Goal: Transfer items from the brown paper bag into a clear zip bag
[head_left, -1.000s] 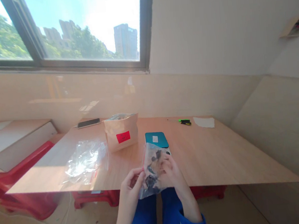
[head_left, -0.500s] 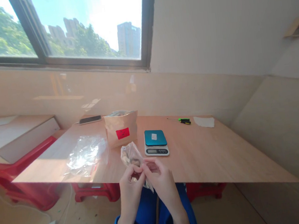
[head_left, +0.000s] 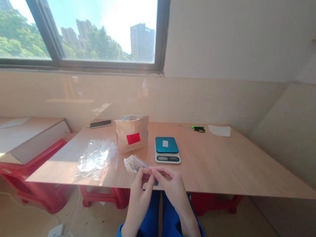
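Observation:
Both hands meet at the table's near edge, pinching a small clear zip bag [head_left: 133, 163] along its reddish seal. My left hand [head_left: 142, 185] is closed on the bag with thumb and fingertips. Close beside it, my right hand [head_left: 168, 181] pinches the same seal, fingertips almost touching the left ones. The bag's body points away to the left; what it contains is hard to make out. Just beyond the bag stands an open kraft paper pouch [head_left: 133, 134] with a red label. A digital kitchen scale [head_left: 167, 150] with a teal top lies right of the pouch.
Clear plastic bags [head_left: 96, 158] lie on the table's left part. A phone [head_left: 100, 123] rests at the back left. Two screwdrivers [head_left: 198, 128] and a white paper piece [head_left: 220, 130] lie at the back right. Red stools [head_left: 106, 198] stand under the table.
The small bag has tipped lower and flatter, its body now foreshortened and pointing left. Both hands still pinch its top. The view has shifted slightly left.

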{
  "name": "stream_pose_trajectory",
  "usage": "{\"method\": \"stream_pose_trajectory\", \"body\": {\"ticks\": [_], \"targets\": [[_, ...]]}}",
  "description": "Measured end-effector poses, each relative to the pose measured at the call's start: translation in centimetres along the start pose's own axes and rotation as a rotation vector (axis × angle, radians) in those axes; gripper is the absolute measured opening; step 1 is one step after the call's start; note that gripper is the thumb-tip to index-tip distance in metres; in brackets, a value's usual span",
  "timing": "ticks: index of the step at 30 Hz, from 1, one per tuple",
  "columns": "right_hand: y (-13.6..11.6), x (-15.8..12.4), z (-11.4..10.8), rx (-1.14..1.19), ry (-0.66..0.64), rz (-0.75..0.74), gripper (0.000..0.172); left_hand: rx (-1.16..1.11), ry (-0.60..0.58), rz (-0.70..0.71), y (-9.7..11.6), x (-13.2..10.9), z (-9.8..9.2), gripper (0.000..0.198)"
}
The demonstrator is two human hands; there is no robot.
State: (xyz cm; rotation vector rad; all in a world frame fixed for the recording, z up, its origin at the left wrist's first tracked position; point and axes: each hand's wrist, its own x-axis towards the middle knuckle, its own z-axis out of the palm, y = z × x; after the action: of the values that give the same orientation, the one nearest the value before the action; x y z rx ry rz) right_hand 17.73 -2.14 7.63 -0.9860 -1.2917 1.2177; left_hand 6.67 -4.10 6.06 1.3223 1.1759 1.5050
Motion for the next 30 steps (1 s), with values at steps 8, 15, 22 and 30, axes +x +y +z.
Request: {"method": "stream_pose_trajectory", "body": {"ticks": [8,15,22,30], "targets": [[-0.7,-0.7,0.0,-0.052,-0.121,-0.012,0.029,0.099,0.156,-0.118,0.8,-0.4,0.1,0.037],[-1.5,-1.1,-0.9,-0.235,-0.072,-0.11,0.024,0.214,0.104,-0.023,0.1,-0.8,-0.1,0.025],[-0.9,-1.5,-0.4,-0.33,0.154,-0.221,0.019,0.37,0.034,0.086,1.3,-0.6,0.1,0.029],[-0.4,-0.5,-2.6,-0.278,0.608,-0.198,0.031,0.392,0.002,0.053,2.7,-1.3,-0.3,0.031]]}}
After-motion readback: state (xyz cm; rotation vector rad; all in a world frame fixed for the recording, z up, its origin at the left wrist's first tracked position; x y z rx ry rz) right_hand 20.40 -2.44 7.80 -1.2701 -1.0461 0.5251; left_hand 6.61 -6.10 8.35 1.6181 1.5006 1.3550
